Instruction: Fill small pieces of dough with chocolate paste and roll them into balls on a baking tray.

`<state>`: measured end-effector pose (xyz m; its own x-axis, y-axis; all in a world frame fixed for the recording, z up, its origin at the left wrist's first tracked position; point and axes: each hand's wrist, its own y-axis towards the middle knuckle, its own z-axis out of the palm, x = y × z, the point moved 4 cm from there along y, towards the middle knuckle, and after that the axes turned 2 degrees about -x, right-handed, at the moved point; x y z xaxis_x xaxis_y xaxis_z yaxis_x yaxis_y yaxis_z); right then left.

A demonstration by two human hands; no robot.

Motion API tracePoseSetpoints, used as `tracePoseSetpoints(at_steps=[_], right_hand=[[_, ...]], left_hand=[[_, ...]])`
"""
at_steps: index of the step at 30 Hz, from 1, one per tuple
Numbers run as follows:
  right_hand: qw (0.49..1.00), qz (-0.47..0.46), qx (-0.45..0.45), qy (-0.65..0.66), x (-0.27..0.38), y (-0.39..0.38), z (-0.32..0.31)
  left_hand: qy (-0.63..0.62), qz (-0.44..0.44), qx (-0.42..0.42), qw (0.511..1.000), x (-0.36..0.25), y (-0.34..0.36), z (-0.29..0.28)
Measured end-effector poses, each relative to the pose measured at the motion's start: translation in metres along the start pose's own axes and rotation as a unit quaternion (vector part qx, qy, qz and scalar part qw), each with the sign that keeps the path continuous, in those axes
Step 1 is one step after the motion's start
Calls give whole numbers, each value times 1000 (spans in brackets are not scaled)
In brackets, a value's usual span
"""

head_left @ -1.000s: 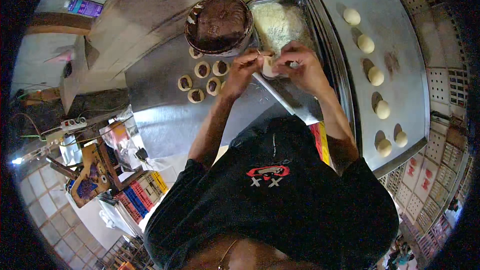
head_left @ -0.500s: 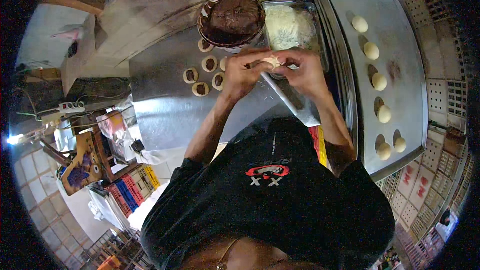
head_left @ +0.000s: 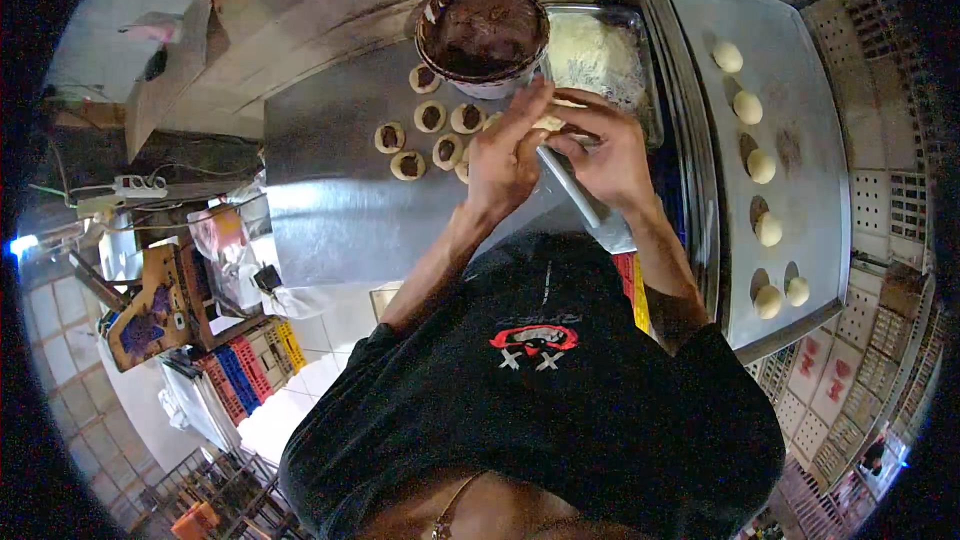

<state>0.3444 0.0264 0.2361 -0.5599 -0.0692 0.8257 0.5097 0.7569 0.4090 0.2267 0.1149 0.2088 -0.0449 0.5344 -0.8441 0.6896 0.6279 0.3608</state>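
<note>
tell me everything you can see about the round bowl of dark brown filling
The round bowl of dark brown filling stands upright on the grey metal worktop, just beyond the hands. Its pale rim is smeared brown, and the glossy filling nearly fills it. A metal tray of white dough sits right beside it; small filled dough cups lie beside it.

We're only getting one view here, a head-worn fisheye looking straight down over the black T-shirt chest (head_left: 530, 380) at the grey metal worktop (head_left: 340, 210). It's sitting close above the hands, the far wall is landing up top, and edges are bending hard toward the dark rim.
</note>
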Motion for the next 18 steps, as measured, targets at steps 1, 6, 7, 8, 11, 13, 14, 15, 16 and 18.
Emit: tracePoseSetpoints(at_steps=[1,6,7,8,11,13,14,15,16,18], right_hand=[[1000,0,-28,11,3,-1,-2],[1000,1,15,-14,20,-8,4],[999,43,8,7,20,-11,4],[972,189,42,131,14,-17,12],[989,124,75,10,24,-26,17],[993,91,81,-3,28,-33,18],[996,19,85,-17,34,-37,17],[996,-38,77,-31,39,-40,15],[993,-49,94,-44,41,-45,14],[991,-42,116,-52,43,-53,13]], left_hand=[[-6,-10,-2,1000,3,-1,-2],[-107,29,-199,974,2,-19,-3],[-113,38,-219,968,0,-24,1],[-371,-118,-202,899,13,-32,11],[-560,-318,-232,729,28,-53,27],[-500,-443,-108,736,40,-60,28],[-417,-418,-51,805,45,-57,21],[-395,-434,-34,809,50,-59,18],[-401,-414,24,817,51,-58,20],[-369,-397,68,838,52,-61,19]])
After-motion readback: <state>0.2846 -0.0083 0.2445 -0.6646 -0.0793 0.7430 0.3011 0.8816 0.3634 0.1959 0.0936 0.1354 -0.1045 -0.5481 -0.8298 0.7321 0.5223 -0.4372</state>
